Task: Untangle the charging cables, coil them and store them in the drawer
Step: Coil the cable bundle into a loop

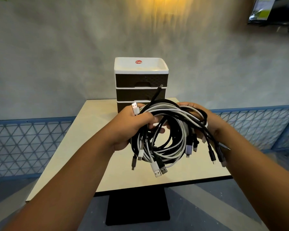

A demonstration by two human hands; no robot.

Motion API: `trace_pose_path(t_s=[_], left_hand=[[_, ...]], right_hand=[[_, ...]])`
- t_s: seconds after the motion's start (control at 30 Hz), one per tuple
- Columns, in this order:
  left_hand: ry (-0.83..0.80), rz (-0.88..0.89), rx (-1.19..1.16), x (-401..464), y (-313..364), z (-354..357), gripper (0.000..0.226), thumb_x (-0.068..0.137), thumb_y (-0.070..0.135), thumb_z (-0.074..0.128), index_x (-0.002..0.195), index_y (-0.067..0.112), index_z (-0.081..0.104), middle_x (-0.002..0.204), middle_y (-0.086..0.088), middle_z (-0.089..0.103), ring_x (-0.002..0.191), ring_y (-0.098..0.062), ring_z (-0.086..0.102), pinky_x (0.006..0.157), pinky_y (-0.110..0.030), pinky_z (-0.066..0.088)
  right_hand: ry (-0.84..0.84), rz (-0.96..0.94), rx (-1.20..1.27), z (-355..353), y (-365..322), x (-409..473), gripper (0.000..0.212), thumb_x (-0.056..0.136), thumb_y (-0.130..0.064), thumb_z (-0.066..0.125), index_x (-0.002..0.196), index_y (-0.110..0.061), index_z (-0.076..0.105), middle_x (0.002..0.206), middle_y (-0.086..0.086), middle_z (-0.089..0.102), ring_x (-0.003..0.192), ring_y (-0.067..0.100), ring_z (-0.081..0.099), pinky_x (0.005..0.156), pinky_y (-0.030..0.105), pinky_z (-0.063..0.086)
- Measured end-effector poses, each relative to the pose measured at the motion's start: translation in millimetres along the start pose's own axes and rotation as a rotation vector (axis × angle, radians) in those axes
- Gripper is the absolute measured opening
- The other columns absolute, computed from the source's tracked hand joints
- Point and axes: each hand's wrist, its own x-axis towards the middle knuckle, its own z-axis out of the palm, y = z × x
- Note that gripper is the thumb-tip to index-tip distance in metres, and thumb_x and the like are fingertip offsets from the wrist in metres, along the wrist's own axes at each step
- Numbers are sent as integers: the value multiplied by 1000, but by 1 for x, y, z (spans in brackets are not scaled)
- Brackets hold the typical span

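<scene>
Grey mottled wall w/ warm light up top, blue lattice railing [28,144] both sides. Cream table [83,144] on black pedestal base [138,209]. At table's far edge: drawer unit [141,84], white top tray, dark fronts, all looking closed; lowest drawer mostly hidden behind hands.

Held above table, in front of unit: tangled bundle of black & white cables [167,137], loosely looped. Left hand [132,127] curled round bundle's left side, white USB plug [135,108] poking up past knuckles. Right hand [205,124] wrapped round right side, fingers under cords, partly covered. Plug ends dangling below both hands. Cable count hard to tell.
</scene>
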Motion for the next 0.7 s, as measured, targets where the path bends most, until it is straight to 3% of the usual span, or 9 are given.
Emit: trace_pose_path(t_s=[0.07,0.17,0.27,0.33,0.4,0.47,0.57,0.63,0.7], left_hand=[[-21,-21,-54,-1,-2,-1,27,92,0,53,67,10,58,79,-26,50,93,-39,70,72,-43,54],[-4,-35,-71,-2,-6,-1,34,92,0,53,65,16,65,72,-19,51,91,-38,71,71,-43,55],[74,-25,-53,-2,-15,-1,14,91,-1,53,80,3,61,74,-17,53,88,-34,72,74,-49,56],[163,-22,-48,-2,-19,-2,9,90,-2,53,95,-8,58,79,-20,57,87,-31,73,77,-52,56],[237,-26,-52,-1,-22,-3,17,90,-1,55,106,-4,59,86,-24,62,86,-29,73,79,-53,57],[291,-24,-63,1,-24,0,18,89,0,56,105,5,62,89,-18,69,85,-26,74,78,-52,58],[346,-13,13,4,-28,7,18,87,4,58,101,14,63,86,-10,73,80,-20,73,76,-46,60],[360,3,115,6,-33,11,17,85,7,60,96,20,66,81,-2,72,78,-19,71,74,-40,61],[317,14,155,5,-37,14,19,84,9,61,95,23,68,80,2,72,79,-18,70,75,-36,61]], right_hand=[[-51,8,-8,4,-2,-2,35,58,-25,83,91,-26,70,75,-17,74,73,-3,69,64,11,52],[51,113,-26,-7,12,6,22,91,5,52,101,-12,61,80,-9,76,78,2,71,68,15,54],[91,329,-184,-27,19,3,32,94,9,48,113,-9,66,102,10,74,97,23,69,79,32,55],[358,350,-278,-38,17,-4,29,92,6,55,115,-8,66,100,11,71,100,30,67,76,31,53],[748,169,-272,-28,7,-17,19,93,-4,60,112,-2,66,85,5,68,79,22,65,65,25,48],[688,59,-237,7,-4,-28,12,93,-8,61,98,0,69,70,4,66,59,13,59,53,24,45],[353,236,-402,70,6,-28,16,96,-17,60,88,-12,73,69,10,68,58,15,62,53,28,52],[447,305,-412,86,20,-18,21,98,-27,57,85,-24,73,74,11,67,66,17,64,60,31,57],[569,357,-227,94,27,-11,28,96,-31,58,75,-23,74,77,14,68,72,26,64,72,45,59]])
